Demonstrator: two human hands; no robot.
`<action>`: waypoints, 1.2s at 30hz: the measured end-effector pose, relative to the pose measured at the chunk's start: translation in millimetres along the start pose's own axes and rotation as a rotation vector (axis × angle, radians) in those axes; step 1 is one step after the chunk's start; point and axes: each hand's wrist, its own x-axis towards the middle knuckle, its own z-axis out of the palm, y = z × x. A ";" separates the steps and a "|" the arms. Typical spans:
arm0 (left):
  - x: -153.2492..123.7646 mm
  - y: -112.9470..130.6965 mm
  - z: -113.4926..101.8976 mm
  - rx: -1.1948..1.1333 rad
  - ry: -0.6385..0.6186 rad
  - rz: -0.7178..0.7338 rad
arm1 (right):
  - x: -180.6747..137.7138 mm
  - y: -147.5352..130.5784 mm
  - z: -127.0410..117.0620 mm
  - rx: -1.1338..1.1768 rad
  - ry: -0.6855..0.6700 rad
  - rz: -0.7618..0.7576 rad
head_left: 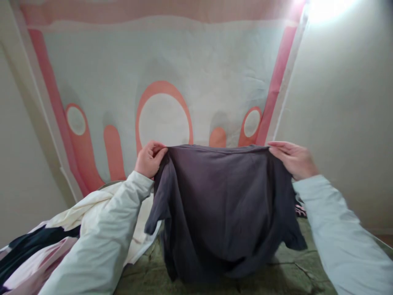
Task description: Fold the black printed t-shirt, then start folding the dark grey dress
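A dark grey T-shirt (221, 205) hangs in front of me, held up by its two shoulders. My left hand (150, 159) is closed in a pinch on the shirt's left shoulder. My right hand (293, 159) grips the right shoulder, fingers pressed together over the cloth. The short sleeves droop at both sides and the hem reaches down to the green surface (294, 274). Both my arms are in pale long sleeves.
A pile of clothes, cream (92, 205), dark and pink pieces, lies at the lower left. A white cloth with salmon arches and stripes (162, 82) hangs on the wall behind. A bright light (325, 8) glares at the top right.
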 end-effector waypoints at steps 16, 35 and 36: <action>-177.8 -16.5 31.6 0.277 -1.140 0.191 | -172.0 2.9 67.8 -0.155 -0.962 -0.117; -150.8 -114.1 63.3 0.229 -0.571 -0.357 | -143.5 77.9 102.3 -0.042 -0.466 0.317; -151.2 -117.9 67.1 0.259 -0.533 -0.356 | -141.7 87.8 101.1 -0.049 -0.429 0.358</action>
